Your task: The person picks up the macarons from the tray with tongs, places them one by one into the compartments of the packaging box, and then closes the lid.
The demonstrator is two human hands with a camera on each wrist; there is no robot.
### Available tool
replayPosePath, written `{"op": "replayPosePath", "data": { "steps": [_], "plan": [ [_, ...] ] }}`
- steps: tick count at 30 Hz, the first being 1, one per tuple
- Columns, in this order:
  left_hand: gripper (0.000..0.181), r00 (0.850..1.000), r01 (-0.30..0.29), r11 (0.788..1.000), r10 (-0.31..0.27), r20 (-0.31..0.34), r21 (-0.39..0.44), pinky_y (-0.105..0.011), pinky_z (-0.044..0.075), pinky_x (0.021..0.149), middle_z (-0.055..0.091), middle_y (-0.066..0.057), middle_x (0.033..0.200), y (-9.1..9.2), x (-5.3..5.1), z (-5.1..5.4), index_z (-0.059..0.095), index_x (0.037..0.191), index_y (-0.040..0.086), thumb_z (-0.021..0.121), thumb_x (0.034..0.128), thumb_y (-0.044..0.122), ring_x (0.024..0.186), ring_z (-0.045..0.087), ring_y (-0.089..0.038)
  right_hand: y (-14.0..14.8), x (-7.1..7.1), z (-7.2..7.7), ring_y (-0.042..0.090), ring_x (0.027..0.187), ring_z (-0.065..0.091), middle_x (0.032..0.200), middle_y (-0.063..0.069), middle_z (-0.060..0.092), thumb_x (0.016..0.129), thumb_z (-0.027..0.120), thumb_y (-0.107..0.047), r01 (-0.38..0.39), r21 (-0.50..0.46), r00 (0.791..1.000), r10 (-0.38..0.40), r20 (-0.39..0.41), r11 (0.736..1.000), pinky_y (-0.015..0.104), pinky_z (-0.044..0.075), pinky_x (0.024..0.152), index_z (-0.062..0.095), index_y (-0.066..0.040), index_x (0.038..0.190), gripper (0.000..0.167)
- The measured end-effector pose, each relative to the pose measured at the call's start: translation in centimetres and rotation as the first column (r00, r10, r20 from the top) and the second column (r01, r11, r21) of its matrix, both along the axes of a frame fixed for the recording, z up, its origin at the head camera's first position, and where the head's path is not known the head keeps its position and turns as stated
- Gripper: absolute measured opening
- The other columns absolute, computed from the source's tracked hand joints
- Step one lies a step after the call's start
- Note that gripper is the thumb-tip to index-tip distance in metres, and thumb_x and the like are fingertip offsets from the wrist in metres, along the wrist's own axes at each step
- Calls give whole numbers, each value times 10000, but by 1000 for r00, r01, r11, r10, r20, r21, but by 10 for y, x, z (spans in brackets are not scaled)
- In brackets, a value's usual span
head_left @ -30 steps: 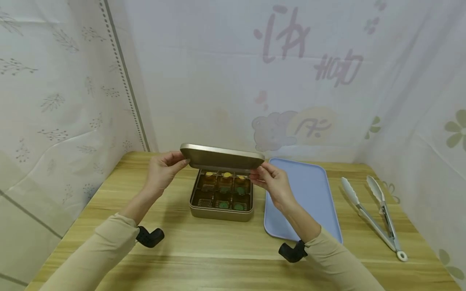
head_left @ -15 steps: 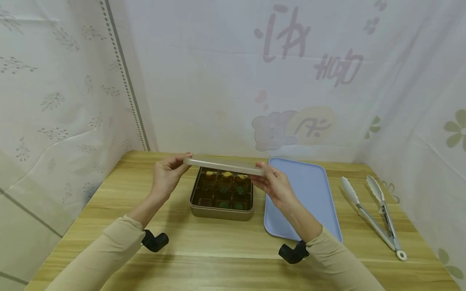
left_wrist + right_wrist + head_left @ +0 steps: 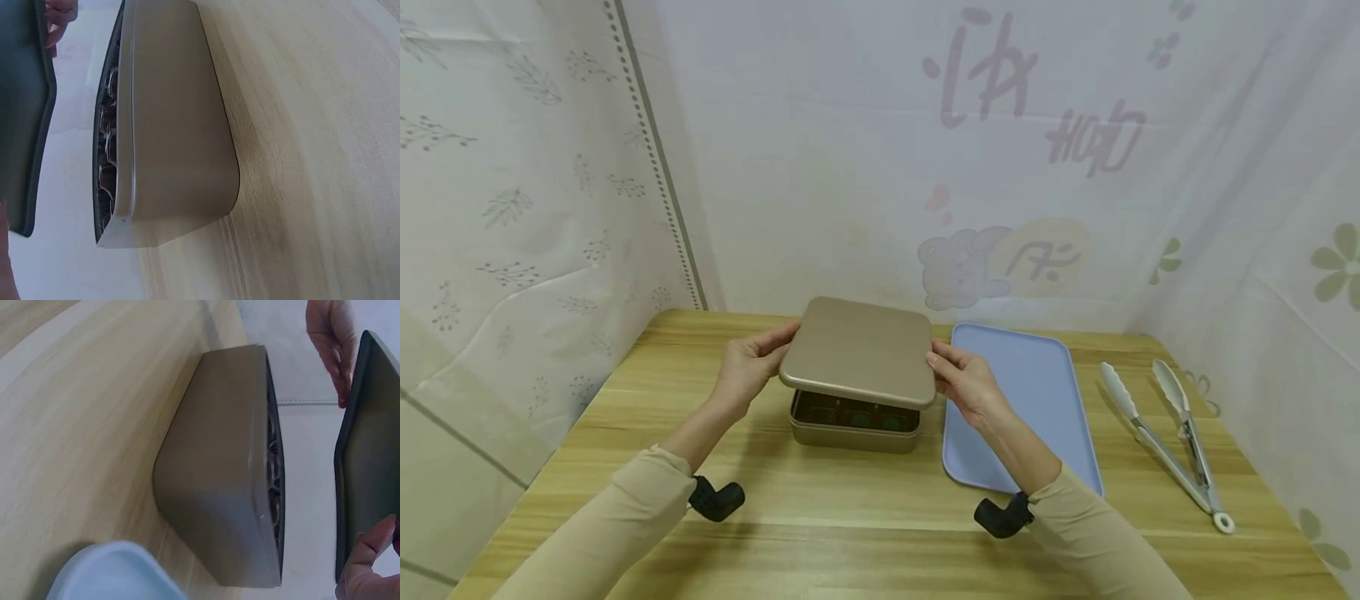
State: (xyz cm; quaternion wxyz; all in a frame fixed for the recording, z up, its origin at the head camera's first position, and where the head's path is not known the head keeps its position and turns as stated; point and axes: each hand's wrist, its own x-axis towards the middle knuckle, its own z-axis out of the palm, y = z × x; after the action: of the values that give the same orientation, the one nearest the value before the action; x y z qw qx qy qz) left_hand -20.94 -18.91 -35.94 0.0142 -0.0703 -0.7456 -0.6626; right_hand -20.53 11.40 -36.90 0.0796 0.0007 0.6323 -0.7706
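A gold-brown square tin lid point(image 3: 861, 348) is held nearly flat over the matching tin box point(image 3: 853, 437). My left hand point(image 3: 748, 367) pinches the lid's left edge, and my right hand point(image 3: 972, 385) pinches its right edge. Both wrist views show a gap between the lid point(image 3: 22, 112) and the box's rim, so the two are apart. Inside the box, the front of a divided dark insert point(image 3: 850, 412) with green spots shows. The lid hides the rear compartments in the head view.
Just right of the box lies a pale blue tray point(image 3: 1037, 400). Farther right rest metal tongs point(image 3: 1183, 467) with light tips, spread apart. A patterned white curtain point(image 3: 820, 150) hangs behind and beside the wooden table point(image 3: 850, 533).
The lid has tipped from its underside facing me to its top facing up, and it has come forward and down over the box. Both hands keep hold of it.
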Motion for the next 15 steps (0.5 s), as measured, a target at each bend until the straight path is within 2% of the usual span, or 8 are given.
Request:
{"op": "replayPosePath", "data": {
  "steps": [2, 6, 11, 15],
  "plan": [
    [420, 998, 33, 999, -33, 52, 9, -156, 527, 786, 492, -220, 1343, -2, 1, -1, 460, 1362, -36, 521, 972, 106, 915, 616, 71, 0, -2, -3, 33, 703, 594, 862, -91, 651, 959, 502, -17, 8, 23, 1000, -8, -10, 1000, 157, 509, 641, 372, 103, 1388, 464],
    [509, 990, 93, 995, -89, 110, -28, -183, 514, 844, 450, -210, 1395, -6, 2, -4, 416, 1401, -14, 555, 962, 203, 1017, 610, -1, 0, -4, -10, 36, 720, 612, 996, 1, 660, 946, 535, -25, 24, 98, 999, -21, -32, 995, 168, 523, 651, 397, 90, 1380, 470],
    [545, 985, 157, 983, -150, 86, -92, -176, 494, 878, 451, -187, 1400, -8, 2, -10, 406, 1411, 0, 604, 932, 169, 1235, 503, -247, -1, -3, -16, 51, 772, 591, 1039, 79, 595, 916, 593, -41, 25, 240, 997, -7, -75, 970, 205, 537, 700, 398, 57, 1395, 526],
    [547, 987, 153, 981, -145, 69, -122, -124, 464, 879, 448, -190, 1396, -10, 3, -16, 405, 1405, -15, 611, 925, 145, 1277, 450, -292, -2, -1, -20, 81, 771, 551, 976, 65, 511, 895, 624, -44, 11, 323, 993, 28, -119, 946, 255, 545, 722, 389, 40, 1408, 570]
  ]
}}
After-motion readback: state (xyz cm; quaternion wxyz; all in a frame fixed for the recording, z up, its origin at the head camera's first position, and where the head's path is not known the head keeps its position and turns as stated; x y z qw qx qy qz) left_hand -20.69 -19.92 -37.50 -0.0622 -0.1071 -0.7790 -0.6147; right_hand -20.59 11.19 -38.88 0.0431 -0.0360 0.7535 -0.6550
